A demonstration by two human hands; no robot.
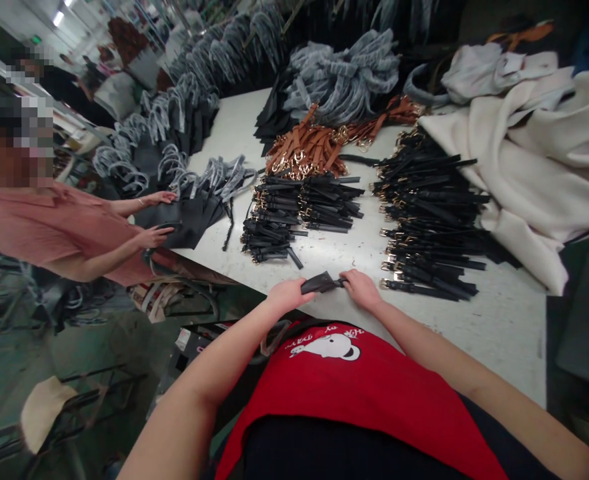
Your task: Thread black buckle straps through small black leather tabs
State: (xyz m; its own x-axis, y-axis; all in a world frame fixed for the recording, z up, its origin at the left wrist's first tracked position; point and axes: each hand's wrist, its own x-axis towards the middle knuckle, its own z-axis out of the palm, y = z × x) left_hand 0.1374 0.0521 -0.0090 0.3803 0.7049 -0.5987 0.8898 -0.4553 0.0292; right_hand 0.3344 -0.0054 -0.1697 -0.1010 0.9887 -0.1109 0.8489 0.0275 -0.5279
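The left hand (287,297) and right hand (360,289) have their fingers closed on a small black strap (321,283) over the white table (504,340). Black belts (429,213) lie in piles near the right hand. A co-worker's hand (155,235) touches black bags (187,220) across the table.

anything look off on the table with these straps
One black strap sticks out at an angle from the middle pile of black straps, whose other straps lie roughly parallel. Another black strap lies loose between the brown straps and the right black pile.
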